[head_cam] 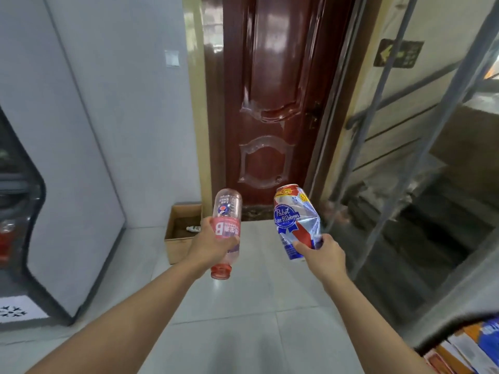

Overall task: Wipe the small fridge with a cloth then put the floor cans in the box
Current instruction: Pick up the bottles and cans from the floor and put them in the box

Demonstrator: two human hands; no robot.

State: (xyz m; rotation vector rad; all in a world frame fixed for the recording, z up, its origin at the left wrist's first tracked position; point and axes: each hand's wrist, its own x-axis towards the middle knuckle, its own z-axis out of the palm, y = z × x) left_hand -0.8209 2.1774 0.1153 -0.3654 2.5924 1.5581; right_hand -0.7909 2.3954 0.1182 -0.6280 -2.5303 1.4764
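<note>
1. Pale floor tiles (243, 306) run up to a dark red door (270, 103), and the cardboard box (175, 249) sits open on the floor just left of it.
2. Left hand (210, 245) is wrapped round a pink-labelled plastic bottle (226, 211), cap end pointing back toward the person.
3. Right hand (321, 255) grips the lower end of a dented beer can (294, 222), held up in the air.
4. Both loads hang short of the box; something small already lies inside.
5. Best play, I'd say: step closer, bring each hand over the opening, lower before letting go so nothing bounces out.
</note>
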